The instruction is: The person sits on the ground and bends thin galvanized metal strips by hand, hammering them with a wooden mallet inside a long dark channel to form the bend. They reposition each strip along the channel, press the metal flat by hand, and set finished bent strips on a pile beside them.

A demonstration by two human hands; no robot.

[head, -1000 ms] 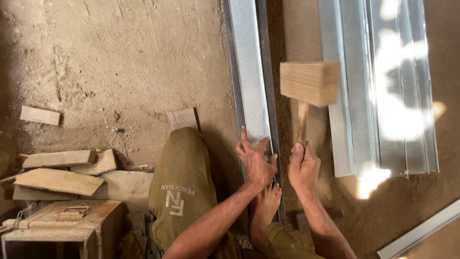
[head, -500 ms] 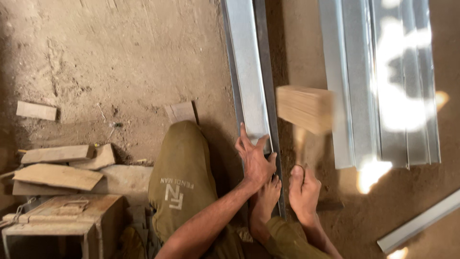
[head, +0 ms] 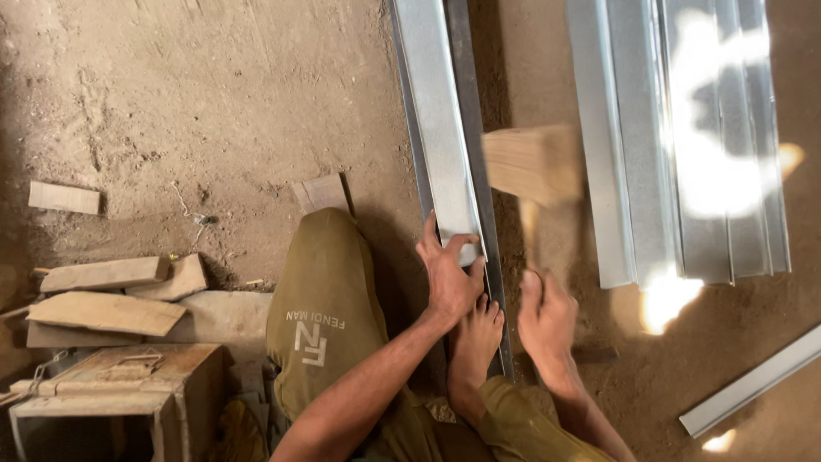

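Note:
A long folded sheet-metal strip lies on the dirt floor, running away from me. My left hand presses flat on its near end, fingers spread over the fold. My bare foot rests on the strip just behind that hand. My right hand grips the handle of a wooden mallet, whose blurred block head hovers just right of the strip, above the ground.
A stack of folded metal sheets lies to the right, with another strip at lower right. Wood offcuts and a wooden box sit at lower left. A small wood block lies by my knee.
The mallet head has swung down and slightly left, closer to the strip, and is now blurred. My right hand has shifted with it. My left hand stays pressed on the metal.

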